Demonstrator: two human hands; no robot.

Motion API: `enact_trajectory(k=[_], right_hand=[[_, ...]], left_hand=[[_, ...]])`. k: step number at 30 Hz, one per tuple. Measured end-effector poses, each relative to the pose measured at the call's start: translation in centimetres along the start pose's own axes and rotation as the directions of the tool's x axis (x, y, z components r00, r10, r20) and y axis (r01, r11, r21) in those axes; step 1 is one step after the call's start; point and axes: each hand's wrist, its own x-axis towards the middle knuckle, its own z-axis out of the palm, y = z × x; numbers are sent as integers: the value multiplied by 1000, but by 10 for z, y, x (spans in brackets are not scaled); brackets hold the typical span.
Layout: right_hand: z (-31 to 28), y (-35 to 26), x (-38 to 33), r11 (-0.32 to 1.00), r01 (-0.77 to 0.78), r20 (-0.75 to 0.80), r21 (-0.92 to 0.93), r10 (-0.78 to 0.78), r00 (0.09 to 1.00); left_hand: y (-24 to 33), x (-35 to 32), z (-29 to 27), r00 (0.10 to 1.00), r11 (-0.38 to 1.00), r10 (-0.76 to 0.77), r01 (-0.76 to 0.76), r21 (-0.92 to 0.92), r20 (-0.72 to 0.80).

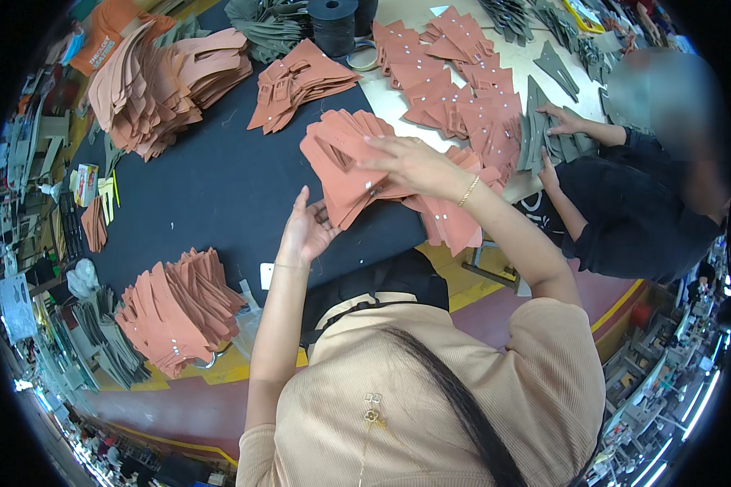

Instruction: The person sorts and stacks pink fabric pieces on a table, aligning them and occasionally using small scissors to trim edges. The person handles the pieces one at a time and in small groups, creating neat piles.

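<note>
1. Two hands flank a stack of coral pieces above the dark table. The left hand is open, palm up, fingers loosely spread at the stack's lower edge, apparently to steady it from below.
2. The right hand reaches over from three o'clock, fingers extended across the top, probably to keep the layers together; whether its thumb grips cannot be told.
3. The held pieces are thin, flat and matt, loosely fanned; the top one has a long cut-out.
4. At eight o'clock from the stack, a coral pile leans in uneven layers at the table's side.
5. At eleven o'clock lies a smaller coral bundle, its slots visible.
6. At two o'clock, coral rows overlap like shingles, presumably so that their white marks show.
7. At ten o'clock, a paler pink heap curls at its edges.
8. Between two and three o'clock, a co-worker's hand touches grey-green pieces, smooth and tapering.
</note>
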Motion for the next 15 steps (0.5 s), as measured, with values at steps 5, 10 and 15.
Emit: enact_trajectory(k=[5,10,15], right_hand=[[1,5,-13,966,-133,-46,222,147,988],[-6,-5,-16,978,-209,-48,-4,208,977],[33,-23,6,977,-150,-112,-151,134,985]], left_hand=[[14,0,11,999,988,-49,48,150,2],[22,5,29,994,953,34,-64,296,105],[36,19,33,990,957,-27,-15,289,139]])
